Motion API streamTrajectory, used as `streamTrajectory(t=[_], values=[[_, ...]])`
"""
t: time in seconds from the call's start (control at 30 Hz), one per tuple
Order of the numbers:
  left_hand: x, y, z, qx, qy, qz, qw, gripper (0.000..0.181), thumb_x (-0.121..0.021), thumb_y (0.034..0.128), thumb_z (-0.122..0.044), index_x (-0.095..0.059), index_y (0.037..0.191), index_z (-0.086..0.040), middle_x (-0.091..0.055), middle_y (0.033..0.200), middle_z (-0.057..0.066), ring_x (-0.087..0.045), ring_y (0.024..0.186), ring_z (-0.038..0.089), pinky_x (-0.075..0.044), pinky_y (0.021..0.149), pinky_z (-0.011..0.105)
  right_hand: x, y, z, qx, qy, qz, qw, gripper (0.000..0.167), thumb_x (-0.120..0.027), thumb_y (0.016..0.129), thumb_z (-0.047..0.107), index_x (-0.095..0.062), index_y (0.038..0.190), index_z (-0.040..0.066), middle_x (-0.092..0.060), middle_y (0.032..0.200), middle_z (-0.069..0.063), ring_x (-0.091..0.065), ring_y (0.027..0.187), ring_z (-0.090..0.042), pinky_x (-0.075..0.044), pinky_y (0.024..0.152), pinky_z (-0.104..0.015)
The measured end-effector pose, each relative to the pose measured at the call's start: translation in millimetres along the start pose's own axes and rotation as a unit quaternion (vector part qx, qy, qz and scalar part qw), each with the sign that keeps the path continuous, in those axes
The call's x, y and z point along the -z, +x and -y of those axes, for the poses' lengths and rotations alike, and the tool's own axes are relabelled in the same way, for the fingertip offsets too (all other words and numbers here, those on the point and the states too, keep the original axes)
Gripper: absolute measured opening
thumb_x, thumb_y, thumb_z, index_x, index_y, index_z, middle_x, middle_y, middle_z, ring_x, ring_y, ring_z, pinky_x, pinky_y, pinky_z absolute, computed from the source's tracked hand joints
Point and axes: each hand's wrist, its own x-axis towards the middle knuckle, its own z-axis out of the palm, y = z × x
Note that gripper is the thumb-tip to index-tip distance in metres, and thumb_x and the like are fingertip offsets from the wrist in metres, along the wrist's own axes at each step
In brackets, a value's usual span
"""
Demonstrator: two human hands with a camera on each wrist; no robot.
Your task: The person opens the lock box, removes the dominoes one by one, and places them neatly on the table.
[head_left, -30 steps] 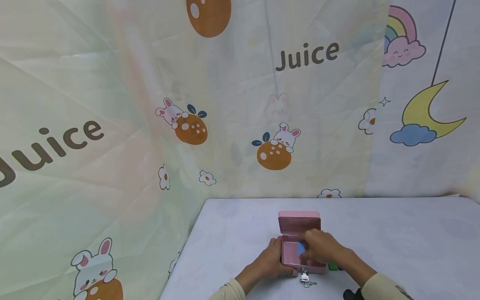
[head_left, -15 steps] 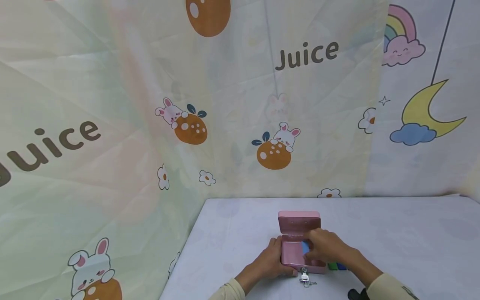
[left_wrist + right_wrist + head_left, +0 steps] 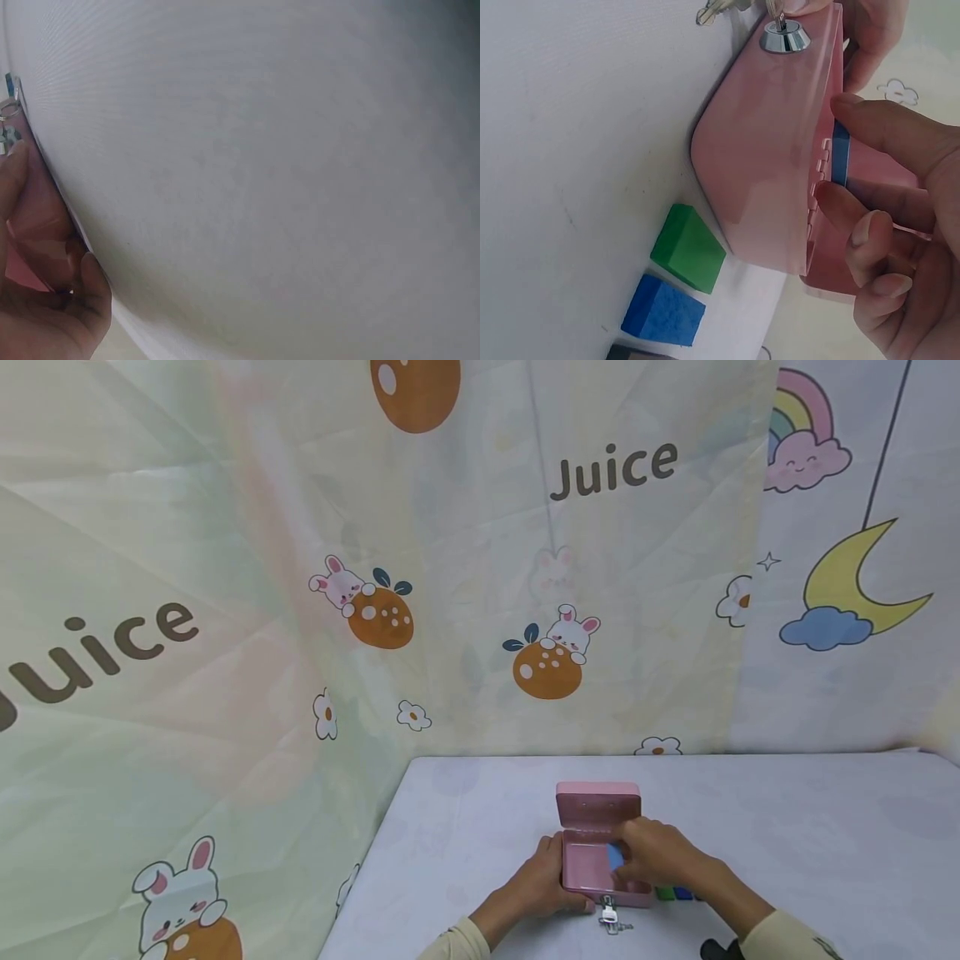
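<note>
A pink metal box (image 3: 585,864) stands on the white table with its lid (image 3: 597,806) raised at the back. My left hand (image 3: 538,881) grips the left side of the box, its thumb at the front; the left wrist view shows fingers (image 3: 94,289) against the wall. Reaching into the box, my right hand (image 3: 656,853) pinches a blue block (image 3: 841,150) between thumb and fingers. Only a thin edge of that block shows in the right wrist view. A lock with keys (image 3: 611,914) is at the box's front.
Right of the box, a green block (image 3: 690,247) and a second blue block (image 3: 664,311) lie on the table (image 3: 480,810). Beside them a dark piece (image 3: 634,352) is partly cut off. A black object (image 3: 720,950) sits by the right sleeve. Printed cloth walls surround the table.
Inside the box, my right hand has shifted a little to the right with the blue block. My left hand and the box have stayed in place.
</note>
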Motion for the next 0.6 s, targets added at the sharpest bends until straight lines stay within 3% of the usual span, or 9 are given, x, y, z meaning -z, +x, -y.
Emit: streamTrajectory(t=[0.6], values=[[-0.3, 0.7, 0.1, 0.001, -0.006, -0.003, 1.0, 0.098, -0.091, 0.0681, -0.047, -0.036, 0.146, -0.025, -0.048, 0.114, -0.01, -0.05, 0.094, 0.003, -0.05, 0.091, 0.027, 14, -12.1, -4, -0.005, -0.01, 0.005, 0.9999, 0.042, -0.091, 0.068, 0.022, -0.072, 0.103, 0.011, -0.055, 0.069, 0.009, -0.048, 0.069, -0.012, -0.043, 0.063, -0.03]])
